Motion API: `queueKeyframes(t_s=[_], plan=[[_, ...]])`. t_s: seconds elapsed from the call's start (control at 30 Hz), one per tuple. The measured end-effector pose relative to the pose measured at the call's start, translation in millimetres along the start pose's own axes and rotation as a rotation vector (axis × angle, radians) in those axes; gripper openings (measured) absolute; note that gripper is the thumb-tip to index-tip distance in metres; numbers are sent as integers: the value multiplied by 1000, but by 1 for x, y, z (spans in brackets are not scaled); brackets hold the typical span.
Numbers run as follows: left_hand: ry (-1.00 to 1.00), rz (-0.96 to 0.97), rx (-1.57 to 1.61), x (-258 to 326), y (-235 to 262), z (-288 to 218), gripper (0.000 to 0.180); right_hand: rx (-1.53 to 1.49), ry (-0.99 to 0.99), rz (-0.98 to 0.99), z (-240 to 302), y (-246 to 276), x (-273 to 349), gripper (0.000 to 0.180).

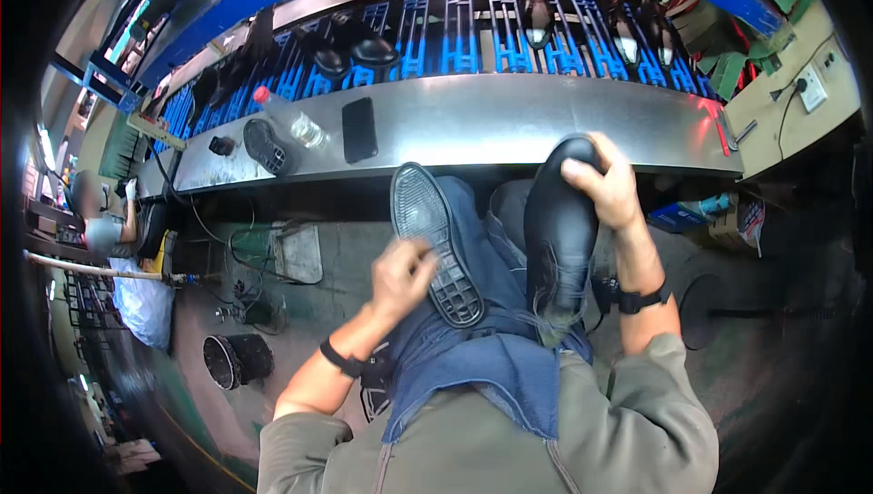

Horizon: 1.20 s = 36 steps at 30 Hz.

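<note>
A black lace-up leather shoe [556, 221] stands toe-up over my right thigh. My right hand [611, 183] grips it near the toe, with the thumb across the upper. On my left thigh lies a loose black rubber sole [426, 207], its ribbed forepart pointing away and its gridded heel toward me. My left hand [403, 277] is at the sole's left edge, around its middle. Those fingers are curled together, and whatever they may hold is hidden. A blue apron [473, 376] covers my lap.
Ahead runs a metal bench [500, 121] bearing a phone [359, 130], a plastic bottle [305, 128] and another sole [265, 146]. Behind its ledge, several shoes [536, 12] rest on a blue slatted rack [461, 35]. A black bucket [238, 360] stands on the floor at left; another person [107, 232] sits farther left.
</note>
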<state>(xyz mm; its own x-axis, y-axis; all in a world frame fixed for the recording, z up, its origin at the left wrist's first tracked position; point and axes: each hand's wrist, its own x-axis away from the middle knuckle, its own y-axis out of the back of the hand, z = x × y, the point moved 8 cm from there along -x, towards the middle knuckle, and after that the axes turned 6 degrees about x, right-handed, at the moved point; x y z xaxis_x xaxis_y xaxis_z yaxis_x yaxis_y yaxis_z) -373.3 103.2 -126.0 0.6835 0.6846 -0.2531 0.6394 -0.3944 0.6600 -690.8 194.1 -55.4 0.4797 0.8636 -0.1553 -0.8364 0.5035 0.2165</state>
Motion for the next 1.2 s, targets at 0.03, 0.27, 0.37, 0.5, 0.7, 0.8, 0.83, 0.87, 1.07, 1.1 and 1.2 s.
queueKeyframes(t_s=[0.03, 0.27, 0.37, 0.5, 0.7, 0.8, 0.83, 0.87, 1.07, 1.1, 1.2], plan=[[-283, -295, -207, -24, 25, -7, 34, -64, -55, 36, -13, -14, 15, 37], [593, -17, 1095, -101, -22, 130, 33, -597, -274, 237, -46, -55, 72, 57], [577, 218, 1820, -93, -5, 52, 50, -731, -599, 165, -135, -59, 148, 71], [249, 217, 1493, -80, 39, 19, 66, -1002, -769, 299, -124, -77, 152, 92], [359, 163, 1847, -77, 14, -25, 82, -961, -641, 363, -74, -88, 113, 71], [366, 177, 1682, -77, 4, -52, 77, -812, -494, 638, -38, -106, 107, 71], [356, 188, 1546, -78, 1, -57, 76, -696, -360, 764, -28, -108, 103, 71], [292, 160, 1492, -78, 0, -63, 72, -662, -327, 757, -21, -107, 105, 71], [202, 245, 1166, -81, -1, -90, 68, -569, -209, 693, -10, -102, 114, 67], [196, 252, 1123, -81, -1, -94, 68, -571, -214, 686, -10, -101, 114, 67], [196, 227, 1110, -78, 1, -100, 68, -579, -206, 709, -8, -101, 113, 68]])
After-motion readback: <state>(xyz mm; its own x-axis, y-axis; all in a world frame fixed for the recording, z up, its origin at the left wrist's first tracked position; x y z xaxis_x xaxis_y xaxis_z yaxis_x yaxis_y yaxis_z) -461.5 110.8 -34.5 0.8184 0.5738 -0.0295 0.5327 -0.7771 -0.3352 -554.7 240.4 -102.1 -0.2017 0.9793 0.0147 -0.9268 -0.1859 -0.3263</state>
